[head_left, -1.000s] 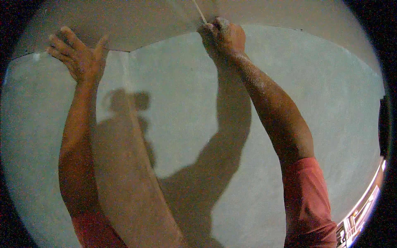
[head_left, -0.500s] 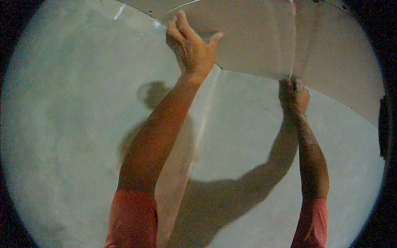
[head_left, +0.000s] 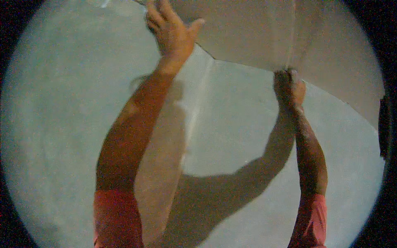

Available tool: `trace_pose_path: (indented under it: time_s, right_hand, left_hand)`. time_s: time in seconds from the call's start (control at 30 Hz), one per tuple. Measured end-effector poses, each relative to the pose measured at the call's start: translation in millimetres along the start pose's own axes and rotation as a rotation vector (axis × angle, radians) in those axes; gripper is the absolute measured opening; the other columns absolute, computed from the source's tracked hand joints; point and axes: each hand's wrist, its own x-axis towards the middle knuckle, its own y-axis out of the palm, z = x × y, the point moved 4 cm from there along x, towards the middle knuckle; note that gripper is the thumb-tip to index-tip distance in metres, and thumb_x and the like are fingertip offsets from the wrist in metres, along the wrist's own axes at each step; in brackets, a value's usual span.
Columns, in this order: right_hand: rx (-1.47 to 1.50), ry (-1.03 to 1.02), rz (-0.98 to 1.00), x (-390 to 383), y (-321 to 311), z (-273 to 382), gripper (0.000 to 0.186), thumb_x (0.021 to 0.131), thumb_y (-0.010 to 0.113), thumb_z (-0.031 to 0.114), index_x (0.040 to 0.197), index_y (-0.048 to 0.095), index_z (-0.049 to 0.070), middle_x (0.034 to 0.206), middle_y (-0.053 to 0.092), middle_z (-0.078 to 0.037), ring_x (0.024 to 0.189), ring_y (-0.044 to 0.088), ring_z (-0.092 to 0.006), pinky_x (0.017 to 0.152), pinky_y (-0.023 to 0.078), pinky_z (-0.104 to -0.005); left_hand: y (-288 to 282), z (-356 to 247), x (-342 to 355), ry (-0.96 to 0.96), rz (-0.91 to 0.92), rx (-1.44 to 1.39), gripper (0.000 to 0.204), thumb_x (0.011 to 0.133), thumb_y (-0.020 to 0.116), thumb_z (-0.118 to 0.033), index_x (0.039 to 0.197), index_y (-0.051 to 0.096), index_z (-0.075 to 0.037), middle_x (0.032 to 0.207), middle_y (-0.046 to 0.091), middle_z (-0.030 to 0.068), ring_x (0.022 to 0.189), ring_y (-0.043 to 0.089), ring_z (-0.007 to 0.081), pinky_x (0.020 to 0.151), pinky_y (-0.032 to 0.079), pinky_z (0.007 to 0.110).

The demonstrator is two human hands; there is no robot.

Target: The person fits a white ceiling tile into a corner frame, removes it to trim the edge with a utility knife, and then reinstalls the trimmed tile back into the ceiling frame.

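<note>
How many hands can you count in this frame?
2. The left hand, fingers spread, is at the upper left, its fingertips by the picture's top edge; the right hand is right of centre, where wall and ceiling meet.

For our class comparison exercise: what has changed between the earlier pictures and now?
The view has swung left since the first picture: the wall corner, left hand and right hand now sit farther right. Nothing was visibly taken or let go. The left hand stays open, the right at the edge of the ceiling.
</note>
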Motion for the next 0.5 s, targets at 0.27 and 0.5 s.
trace_pose_path:
  time_s: [0.27,0.5]
  right_hand:
    - [0.016,-0.158,-0.126,-10,22,-25,0.029,0.086,0.06,0.037,0.091,0.064,0.009,0.073,0.066,-0.017,0.071,0.064,-0.0409,0.063,0.05,-0.0505]
    - [0.049,-0.254,-0.229,24,81,-39,0.025,0.085,0.062,0.033,0.091,0.061,0.008,0.078,0.067,-0.018,0.071,0.064,-0.0413,0.064,0.05,-0.0517]
  left_hand:
    - [6,15,-18,0.194,-0.087,-0.059,0.097,0.068,0.084,-0.014,0.145,0.026,-0.007,0.145,0.023,0.0242,0.135,0.025,0.0425,0.113,0.024,0.051]
    - [68,38,-31,0.136,0.036,-0.12,0.094,0.071,0.081,-0.01,0.147,0.025,-0.008,0.145,0.024,0.0237,0.136,0.025,0.0428,0.114,0.023,0.051]
